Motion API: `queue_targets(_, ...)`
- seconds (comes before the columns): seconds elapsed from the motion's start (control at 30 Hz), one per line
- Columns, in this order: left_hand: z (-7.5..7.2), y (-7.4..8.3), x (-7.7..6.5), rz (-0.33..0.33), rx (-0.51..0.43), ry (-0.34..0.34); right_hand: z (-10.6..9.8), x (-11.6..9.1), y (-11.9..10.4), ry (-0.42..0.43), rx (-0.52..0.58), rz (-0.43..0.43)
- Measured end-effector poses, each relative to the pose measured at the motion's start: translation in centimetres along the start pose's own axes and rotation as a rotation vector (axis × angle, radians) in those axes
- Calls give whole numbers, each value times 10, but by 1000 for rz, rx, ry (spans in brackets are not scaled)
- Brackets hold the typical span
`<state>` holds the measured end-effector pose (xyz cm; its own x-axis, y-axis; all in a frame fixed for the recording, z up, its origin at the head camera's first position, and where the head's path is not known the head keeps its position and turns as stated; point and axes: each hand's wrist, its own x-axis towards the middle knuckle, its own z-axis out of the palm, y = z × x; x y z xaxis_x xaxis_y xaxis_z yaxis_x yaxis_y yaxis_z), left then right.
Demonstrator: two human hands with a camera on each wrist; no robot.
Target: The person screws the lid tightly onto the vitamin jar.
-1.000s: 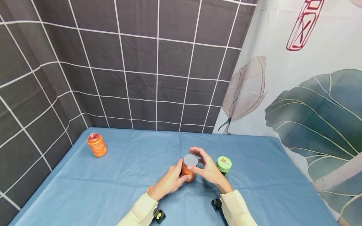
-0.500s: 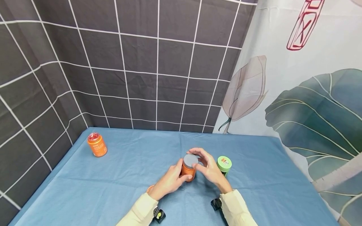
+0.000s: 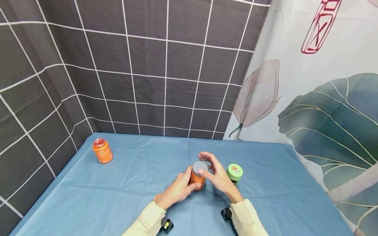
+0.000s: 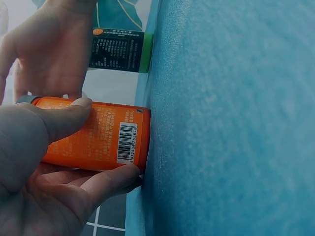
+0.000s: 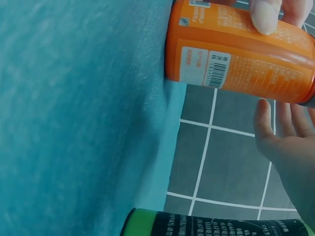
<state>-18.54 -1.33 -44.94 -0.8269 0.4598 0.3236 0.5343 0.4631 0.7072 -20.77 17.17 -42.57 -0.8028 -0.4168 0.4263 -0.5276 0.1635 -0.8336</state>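
An orange jar [image 3: 197, 181] with a grey lid [image 3: 199, 168] stands upright on the blue cloth in the head view. My left hand [image 3: 178, 188] grips its body low down, thumb in front and fingers behind. The barcode label of the jar [image 4: 103, 135] shows in the left wrist view. At the lid is my right hand [image 3: 220, 178], thumb over the lid's near edge and fingers bent round its far side. Whether every fingertip touches the lid is hard to see. Beside the right hand stands a dark jar with a green lid [image 3: 235, 171], partly covered by the wrist.
Another orange jar [image 3: 102, 151], with a reddish top, stands at the table's far left. Part of an orange round thing [image 3: 157, 197] peeks out behind my left wrist. A dark grid-patterned cloth [image 3: 147, 85] hangs behind the blue-covered table [image 3: 133, 170].
My right thumb has shifted across the grey lid and the right fingers have moved slightly at its far side. The left hand and jar stay almost in place.
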Motion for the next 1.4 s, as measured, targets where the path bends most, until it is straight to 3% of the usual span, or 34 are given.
queue_targets(0.27,0,-1,0,-15,-20,-14,-2,1,-4,-42,140,-25)
queue_targets(0.4,1,-1,0,-21,-30,-21,-3,0,-3,-46,151,-32)
queue_targets(0.73,0,-1,0,-18,-14,-15,-2,0,-20,-37,52,-67)
queue_targets(0.93,1,-1,0,0,-7,-8,0,0,-31,-14,6,3)
queue_targets(1.23,1,0,-1,-13,-4,-17,-3,0,-3,-79,90,-51)
queue_targets(1.4,0,0,-1,-16,-8,-19,-4,0,1,-100,132,-87)
